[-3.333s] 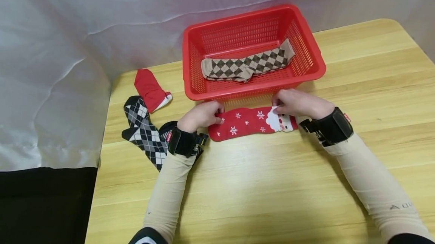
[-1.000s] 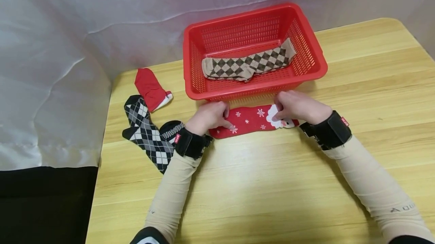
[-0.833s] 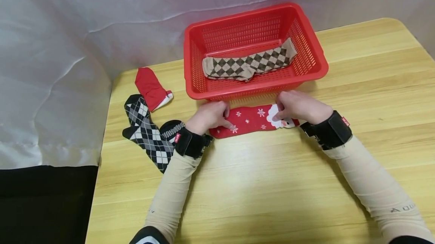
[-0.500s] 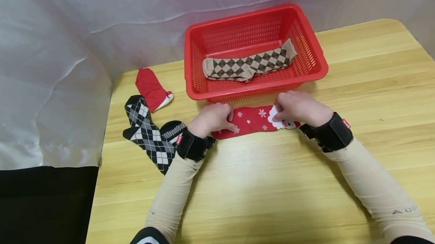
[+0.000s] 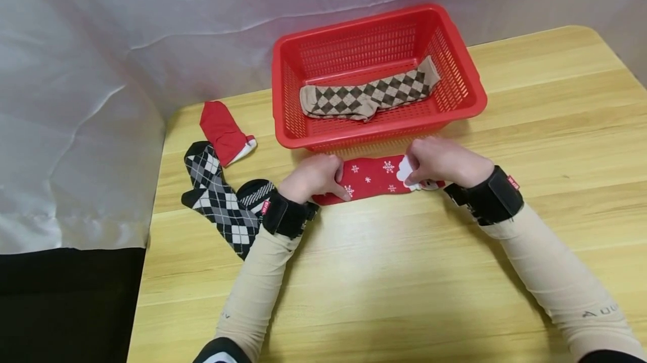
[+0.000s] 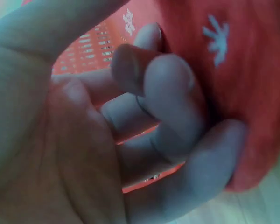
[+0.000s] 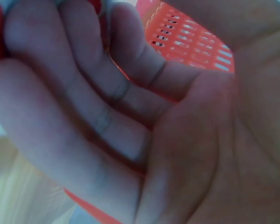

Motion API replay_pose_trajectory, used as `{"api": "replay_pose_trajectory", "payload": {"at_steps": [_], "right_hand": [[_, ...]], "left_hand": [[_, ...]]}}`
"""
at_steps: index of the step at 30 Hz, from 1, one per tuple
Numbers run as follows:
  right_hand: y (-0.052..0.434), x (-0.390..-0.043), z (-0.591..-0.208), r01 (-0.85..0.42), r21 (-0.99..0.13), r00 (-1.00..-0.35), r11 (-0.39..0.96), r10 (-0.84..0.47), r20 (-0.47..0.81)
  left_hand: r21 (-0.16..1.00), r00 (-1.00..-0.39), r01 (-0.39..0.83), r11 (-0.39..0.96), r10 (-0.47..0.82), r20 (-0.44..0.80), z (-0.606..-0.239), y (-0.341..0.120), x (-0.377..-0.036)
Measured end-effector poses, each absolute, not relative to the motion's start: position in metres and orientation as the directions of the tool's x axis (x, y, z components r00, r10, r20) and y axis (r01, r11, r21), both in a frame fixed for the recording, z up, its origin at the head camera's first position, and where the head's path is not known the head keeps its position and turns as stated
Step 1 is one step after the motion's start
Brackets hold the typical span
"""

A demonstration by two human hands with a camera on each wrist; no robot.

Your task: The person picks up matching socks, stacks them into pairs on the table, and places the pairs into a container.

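Red Christmas sock (image 5: 376,178), snowflake-patterned with a white Santa motif, flat on wooden table (image 5: 404,273), directly in front of red basket (image 5: 457,73) and just beside its near wall. Left hand (image 5: 314,176) on the sock's left end, fingers (image 6: 172,88) curled and pinching the red fabric, as confirmed in the left wrist view. Right hand (image 5: 445,159) on the sock's right end, over the Santa motif, fingers (image 7: 84,102) curled inward and gripping the edge of the cloth there; in the right wrist view only a sliver of the sock visible at upper left. Both wrists banded in black, both forearms in beige sleeves.

Inside the basket: brown argyle sock (image 5: 366,95), lying lengthwise across the floor. Left of the basket, near the table's back edge: small red sock (image 5: 222,131) with a white cuff. Just in front of that: black-and-white argyle socks (image 5: 217,200), touching the left wrist band. Behind the table: pale draped sheet (image 5: 126,26), with a dark area at lower left.
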State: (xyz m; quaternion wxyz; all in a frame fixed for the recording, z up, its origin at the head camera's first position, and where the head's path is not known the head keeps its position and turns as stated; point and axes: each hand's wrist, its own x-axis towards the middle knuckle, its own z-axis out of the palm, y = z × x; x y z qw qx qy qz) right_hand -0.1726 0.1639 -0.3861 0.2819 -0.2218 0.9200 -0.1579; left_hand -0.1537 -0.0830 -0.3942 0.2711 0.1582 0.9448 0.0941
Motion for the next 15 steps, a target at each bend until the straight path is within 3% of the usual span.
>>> {"api": "replay_pose_trajectory", "payload": {"at_steps": [9, 13, 15], "right_hand": [[0.165, -0.178, -0.392, -0.303, -0.407, -0.746, 0.862, -0.48, -0.462], [0.165, -0.179, -0.393, -0.303, -0.407, -0.745, 0.862, -0.48, -0.463], [0.165, -0.18, -0.394, -0.299, -0.406, -0.744, 0.864, -0.477, -0.467]], "left_hand": [[0.246, -0.796, 0.201, 0.948, 0.305, -0.523, -0.393, -0.088, -0.155], [0.214, -0.785, 0.263, 0.941, 0.337, -0.519, -0.388, -0.087, -0.153], [0.251, -0.763, 0.311, 0.917, 0.398, -0.509, -0.382, -0.086, -0.149]]}}
